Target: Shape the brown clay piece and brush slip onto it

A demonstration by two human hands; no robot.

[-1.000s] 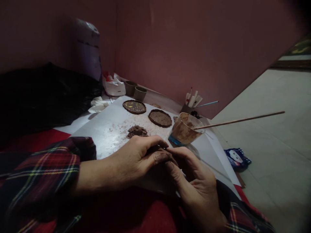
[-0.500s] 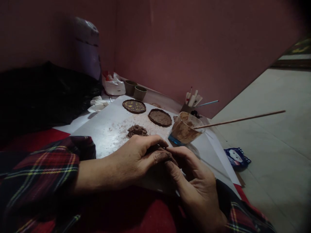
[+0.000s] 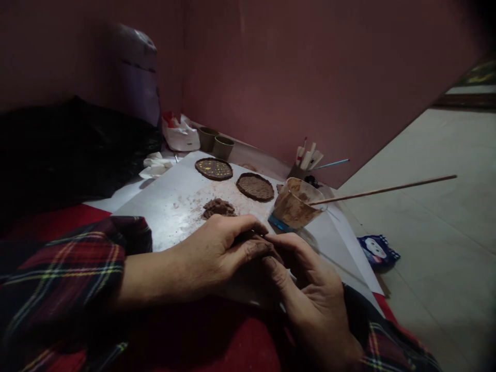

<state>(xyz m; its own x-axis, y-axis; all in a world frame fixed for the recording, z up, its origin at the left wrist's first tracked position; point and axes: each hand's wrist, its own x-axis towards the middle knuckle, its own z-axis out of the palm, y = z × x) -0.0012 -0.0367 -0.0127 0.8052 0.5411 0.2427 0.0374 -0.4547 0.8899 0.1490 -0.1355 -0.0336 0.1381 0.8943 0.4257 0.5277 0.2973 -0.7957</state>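
Note:
My left hand (image 3: 217,253) and my right hand (image 3: 310,289) meet at the near edge of a white sheet (image 3: 174,199), fingers curled together and pinched round something small and dark that I cannot make out. Brown clay smears the fingertips. Just beyond the left hand lies a small heap of brown clay (image 3: 218,207). Farther back on the sheet lie two flat brown clay discs, the left disc (image 3: 214,169) dotted with yellow and the right disc (image 3: 255,186) plain. A clay-smeared plastic cup (image 3: 294,205) with a long thin stick (image 3: 387,190) stands to the right.
A holder of brushes and tools (image 3: 306,163) stands by the pink wall. Two small dark cups (image 3: 217,143), a white plastic bag (image 3: 180,135) and crumpled tissue (image 3: 155,165) sit at the back. A black bag (image 3: 65,150) fills the left. A blue packet (image 3: 377,251) lies on the floor.

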